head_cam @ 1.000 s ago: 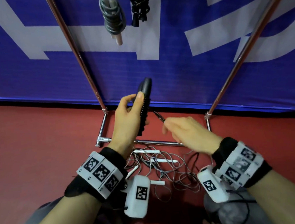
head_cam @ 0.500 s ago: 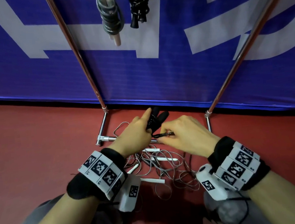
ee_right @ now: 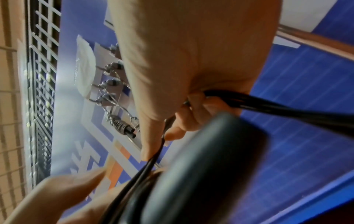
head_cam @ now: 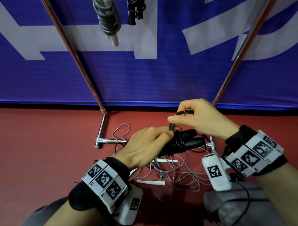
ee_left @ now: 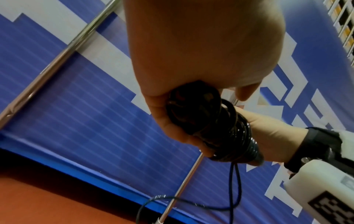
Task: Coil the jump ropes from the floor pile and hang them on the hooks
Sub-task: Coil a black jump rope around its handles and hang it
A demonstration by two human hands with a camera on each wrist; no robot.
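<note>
The left hand (head_cam: 144,146) is wrapped round the two black handles (head_cam: 188,139) of a black jump rope (head_cam: 177,142), fingers curled over glossy cord wound in tight turns about them. The right hand (head_cam: 199,120), at about two o'clock from the left, pinches a doubled loop of the same cord between thumb and fingers just above the bundle. In the left wrist view a loose strand hangs from the winding toward the floor. The handles are smooth, rounded and tapered.

Below the hands, at six o'clock, a tangled pile of thin grey ropes (head_cam: 175,173) with slim white handles lies on the red floor (head_cam: 37,153), against the chrome foot of a metal rack (head_cam: 100,135). At twelve o'clock, a coiled grey rope (head_cam: 108,21) and a coiled black rope (head_cam: 135,2) hang before a blue and white banner (head_cam: 158,74).

Half a second ago the hands were lower and closer together over the pile; now the right hand has lifted the loop.
</note>
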